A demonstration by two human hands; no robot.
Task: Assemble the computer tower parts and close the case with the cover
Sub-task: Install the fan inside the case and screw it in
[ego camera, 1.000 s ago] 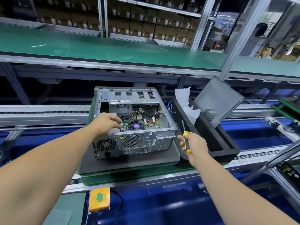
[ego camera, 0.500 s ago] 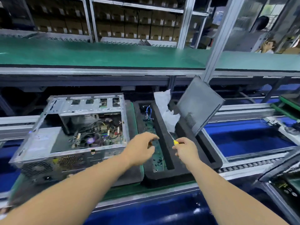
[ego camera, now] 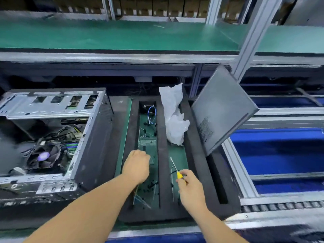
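Note:
The open computer case [ego camera: 52,134] lies on its side at the left, its fan and cables showing. To its right stands a black foam tray [ego camera: 162,172] with green-floored compartments holding small screws and cables. My left hand [ego camera: 137,166] reaches down into the tray's left compartment with curled fingers; what it touches is hidden. My right hand [ego camera: 190,188] grips a yellow-handled screwdriver [ego camera: 176,171] over the middle compartment, shaft pointing away. The dark case cover [ego camera: 220,109] leans tilted on the tray's right side.
A crumpled white plastic bag [ego camera: 174,118] sits in the tray's middle compartment. Blue cable [ego camera: 151,113] lies at the far end of the left compartment. A green shelf [ego camera: 122,35] runs overhead behind. Blue conveyor bays [ego camera: 280,155] and metal rails lie to the right.
My view swung right, from the case to the foam tray. My left hand left the case and reached into the tray's left compartment. My right hand kept the screwdriver and came over the tray.

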